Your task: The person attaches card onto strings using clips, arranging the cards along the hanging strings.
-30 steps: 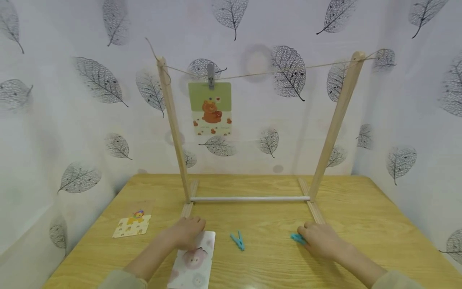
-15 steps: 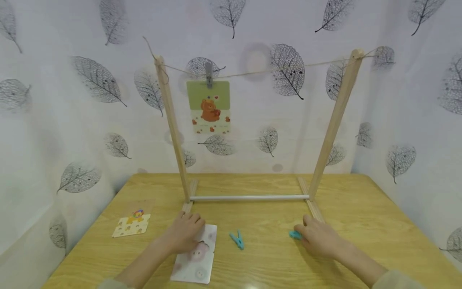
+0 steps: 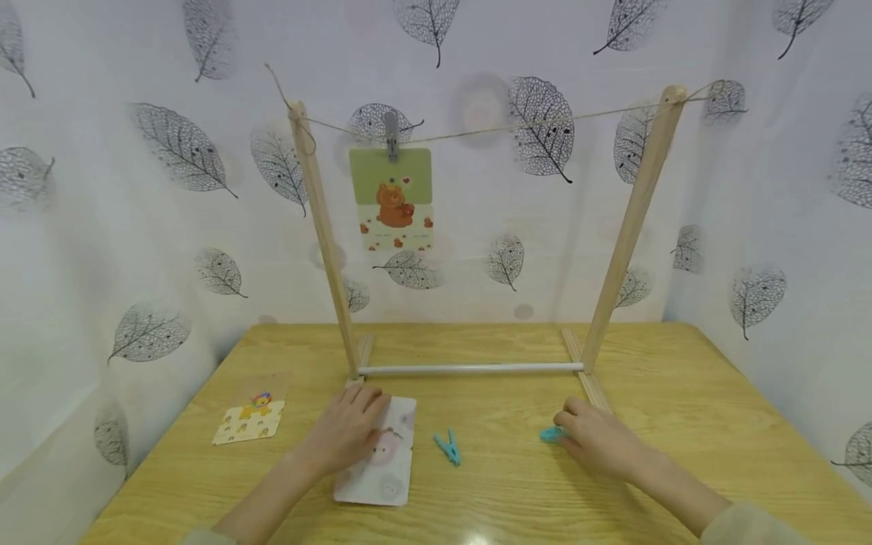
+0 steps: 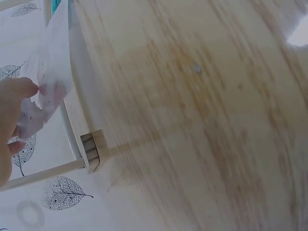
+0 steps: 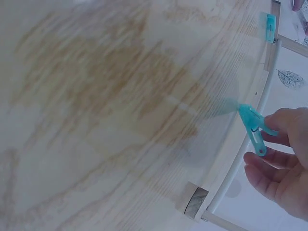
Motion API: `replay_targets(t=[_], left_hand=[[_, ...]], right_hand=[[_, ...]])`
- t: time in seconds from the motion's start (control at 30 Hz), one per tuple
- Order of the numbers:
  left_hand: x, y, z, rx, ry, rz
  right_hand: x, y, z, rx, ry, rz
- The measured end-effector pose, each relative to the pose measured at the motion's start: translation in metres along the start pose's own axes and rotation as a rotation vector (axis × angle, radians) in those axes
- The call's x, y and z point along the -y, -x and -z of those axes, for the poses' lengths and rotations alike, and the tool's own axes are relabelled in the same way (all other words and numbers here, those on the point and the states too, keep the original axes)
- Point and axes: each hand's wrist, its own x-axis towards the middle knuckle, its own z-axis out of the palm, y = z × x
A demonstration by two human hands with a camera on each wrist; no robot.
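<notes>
One card is up: in the upper middle of the frame, left of centre, the bear card [image 3: 390,198] hangs from the string [image 3: 480,131] by a grey clip [image 3: 391,135]. Two are not, so you look roughly a third of the way through. Your left hand [image 3: 343,433] pinches the pig card [image 3: 375,481] at lower centre-left, covering part of it; the left wrist view shows it tilted up off the table [image 3: 518,492]. Your right hand [image 3: 601,440], lower right, grips a blue peg [image 3: 552,434] between thumb and fingers. The lion card [image 3: 252,420] lies at lower left, untouched. A second peg [image 3: 449,448] lies loose between your hands, and beyond them the white rod [image 3: 470,369] joins the wooden posts [image 3: 630,219], the left one standing just past your left hand.
</notes>
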Motion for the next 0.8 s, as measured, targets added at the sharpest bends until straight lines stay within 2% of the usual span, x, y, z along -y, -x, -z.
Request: replay_targets(t=[0.17,0.37,0.5,0.8], left_hand=[[0.0,-0.003,-0.002,-0.077,0.011,-0.042],[0.0,-0.007,-0.002,-0.128,-0.007,-0.057],[0.0,-0.008,0.0,-0.149,-0.013,-0.057],[-0.001,-0.015,0.004,-0.233,0.024,-0.061]], right_hand=[[0.0,-0.001,-0.002,-0.105,0.024,0.079],[-0.002,-0.009,-0.005,-0.319,0.095,0.247],[0.001,-0.015,-0.005,-0.438,0.135,0.296],[0.011,-0.028,0.002,-0.589,0.162,0.405]])
